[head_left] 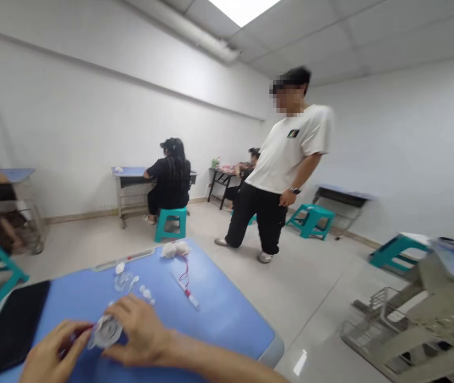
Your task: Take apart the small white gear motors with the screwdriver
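My right hand (pixel 139 332) curls over a round clear plastic piece (pixel 105 331) near the front of the blue table (pixel 219 314). My left hand (pixel 53 354) sits beside that piece, pinching a small dark red item (pixel 73 340) whose shape is mostly hidden by my fingers. Farther along the tabletop lie a clear plastic part (pixel 123 282), several small white pieces (pixel 146 294), and a white-and-red tube (pixel 186 293) with a thin red cord. A wad of white fluff (pixel 175 249) rests at the far edge, beside a long ruler (pixel 123 259). A black tablet (pixel 11 330) lies to my left.
A person in a white T-shirt (pixel 286 159) stands on the tiled floor beyond the table. Others sit at desks by the far walls. Teal stools (pixel 310 221) stand about. A metal-framed desk (pixel 430 298) with items on top is at my right.
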Motion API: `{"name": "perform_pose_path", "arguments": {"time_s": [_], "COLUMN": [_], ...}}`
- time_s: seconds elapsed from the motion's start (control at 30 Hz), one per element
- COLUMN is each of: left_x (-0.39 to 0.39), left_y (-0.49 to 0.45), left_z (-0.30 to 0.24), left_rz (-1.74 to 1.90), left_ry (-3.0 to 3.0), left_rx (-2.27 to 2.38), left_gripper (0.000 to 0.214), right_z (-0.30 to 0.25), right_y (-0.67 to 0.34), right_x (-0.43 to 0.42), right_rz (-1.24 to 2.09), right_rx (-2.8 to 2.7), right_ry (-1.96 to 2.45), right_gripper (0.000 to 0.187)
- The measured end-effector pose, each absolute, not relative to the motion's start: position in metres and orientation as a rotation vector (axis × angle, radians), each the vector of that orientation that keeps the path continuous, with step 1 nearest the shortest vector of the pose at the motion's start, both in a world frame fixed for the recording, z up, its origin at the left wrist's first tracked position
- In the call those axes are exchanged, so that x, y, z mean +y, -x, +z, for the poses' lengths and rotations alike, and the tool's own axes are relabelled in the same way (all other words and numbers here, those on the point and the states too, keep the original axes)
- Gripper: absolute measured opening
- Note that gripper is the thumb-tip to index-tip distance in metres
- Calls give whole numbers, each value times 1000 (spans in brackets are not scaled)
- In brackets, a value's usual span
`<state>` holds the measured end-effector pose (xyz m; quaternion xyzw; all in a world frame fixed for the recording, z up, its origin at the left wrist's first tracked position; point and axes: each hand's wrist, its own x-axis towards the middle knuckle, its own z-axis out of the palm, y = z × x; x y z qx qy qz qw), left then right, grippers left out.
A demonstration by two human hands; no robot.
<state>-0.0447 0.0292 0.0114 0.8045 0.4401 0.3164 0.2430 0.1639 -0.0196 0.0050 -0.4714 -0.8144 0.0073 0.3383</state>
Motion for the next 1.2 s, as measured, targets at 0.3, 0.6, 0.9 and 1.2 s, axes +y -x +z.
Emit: {"name": "perform_pose_path", "arguments": {"time_s": [0.3,0.6,0.9,1.2], "left_x": [-5,-8,-1,14], "left_y": [34,33,32,33], "left_z": [17,11,19,4], "left_rz": [773,746,562,522], "left_ry": [-1906,-1807,-1524,-1395], "left_rx": [1196,1121,1124,1049], "left_gripper": [29,31,49,63], "right_z": [-19,-23,-15,-17], "right_y": [-165,-162,-161,-162], "right_x": [-48,-55,-44,-32], "right_rz": [239,229,291,334], "right_rx": [-1996,-1891,-1852,-1838], "right_ry": [1225,1246,1270,1266], "right_gripper": [54,45,62,75]}}
